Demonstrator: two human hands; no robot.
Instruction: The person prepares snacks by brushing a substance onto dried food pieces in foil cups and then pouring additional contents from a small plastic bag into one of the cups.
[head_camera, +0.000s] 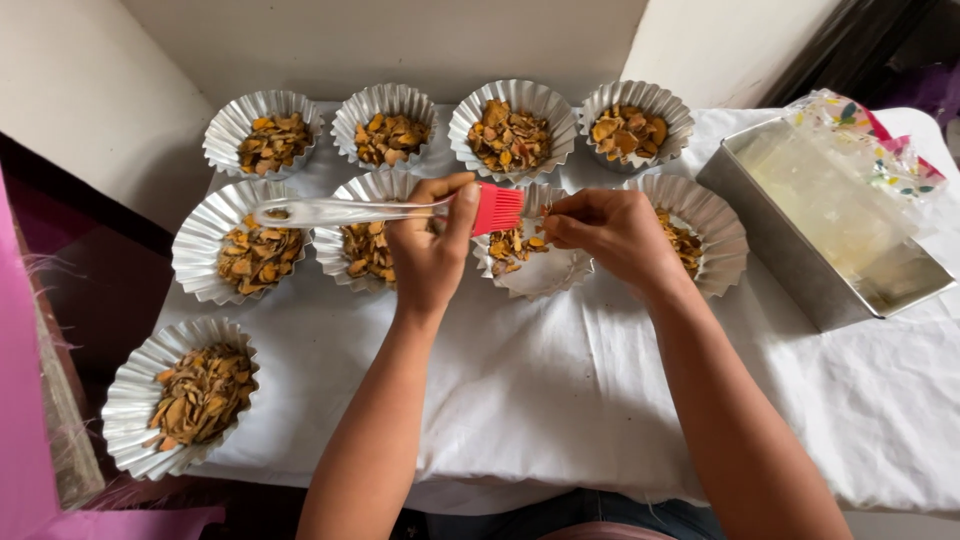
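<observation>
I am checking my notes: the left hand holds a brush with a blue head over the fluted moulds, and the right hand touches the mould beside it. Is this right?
Not quite: the head view shows the brush head is red, not blue. The left hand does hold it over the fluted moulds, and the right hand touches the mould beside it.

Steel tray (760, 215) (rectangular), white cloth (560, 390)

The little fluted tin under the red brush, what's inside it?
The fluted tin holds orange-brown dried slices on its left side. The red brush and right hand cover the rest.
</observation>
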